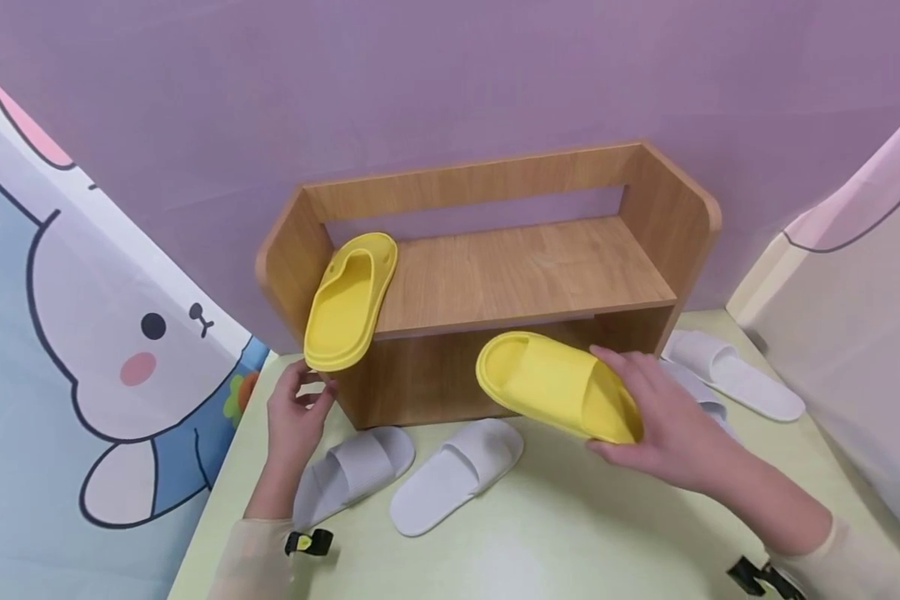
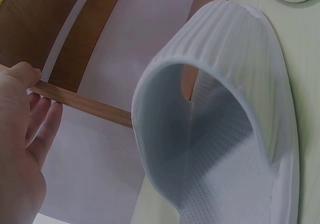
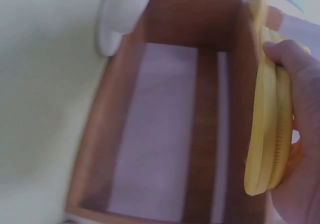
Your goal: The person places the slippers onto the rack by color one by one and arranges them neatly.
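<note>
From my remote seat I am looking down on a pale table [image 1: 562,546], and the wooden rack [image 1: 525,267] is standing on it near the wall. Two white slippers [image 1: 453,479] are lying on the table in front of the rack's left end, and another two white slippers [image 1: 753,385] are lying beside its right end, partly hidden by an arm. On the upper shelf, the shelved yellow slipper [image 1: 341,317] is resting just beside the left side panel, its heel end overhanging the front edge. The held yellow slipper [image 1: 543,379] is hanging in the air before the rack, near the shelf's front edge. My right hand [image 1: 671,425] is gripping it by one end, thumb below and fingers above. My left hand [image 1: 296,421] is pinching the front edge of the left side panel, apparently steadying the rack.

I am judging the yellow pair as half placed: one is sitting up on the shelf, while its mate is waiting to be set down, probably alongside. The four white slippers are lying unracked, and I am not certain they are part of this job.
</note>
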`<state>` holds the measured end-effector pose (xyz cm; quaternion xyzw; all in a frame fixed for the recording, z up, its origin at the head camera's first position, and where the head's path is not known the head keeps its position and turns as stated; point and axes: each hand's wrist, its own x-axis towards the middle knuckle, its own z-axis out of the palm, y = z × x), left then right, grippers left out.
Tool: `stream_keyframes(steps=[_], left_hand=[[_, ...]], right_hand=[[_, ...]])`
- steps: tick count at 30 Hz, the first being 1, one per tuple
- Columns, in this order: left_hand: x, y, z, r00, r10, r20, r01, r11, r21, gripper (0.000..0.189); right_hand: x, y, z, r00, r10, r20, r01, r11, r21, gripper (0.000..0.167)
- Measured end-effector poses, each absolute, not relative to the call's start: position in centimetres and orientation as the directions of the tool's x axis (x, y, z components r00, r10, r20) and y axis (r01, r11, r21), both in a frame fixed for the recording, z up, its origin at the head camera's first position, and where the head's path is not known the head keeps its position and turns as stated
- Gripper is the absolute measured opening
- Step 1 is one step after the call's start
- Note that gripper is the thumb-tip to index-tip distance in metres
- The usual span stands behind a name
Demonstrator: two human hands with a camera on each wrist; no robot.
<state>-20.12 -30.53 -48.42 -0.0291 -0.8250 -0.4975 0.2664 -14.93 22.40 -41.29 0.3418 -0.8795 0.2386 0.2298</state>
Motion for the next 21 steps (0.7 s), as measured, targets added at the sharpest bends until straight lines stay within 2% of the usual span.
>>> stream_keyframes(steps=[11,21], left_hand=[[-20.1,-30.5,-48.3,-0.860,-0.208,0.466,0.306,0.521,0.797,0.040],[-19.9,-30.6,-48.0,-0.861,-0.200,0.469,0.313,0.519,0.795,0.042]], right_hand=[[-15.9,20.4,-35.3,-0.662,-0.452,0.599,-0.704,0.650,-0.288,0.112],[-17.8,17.7,-31.8,-0.796,-0.379,0.472,-0.577,0.710,-0.402,0.106]])
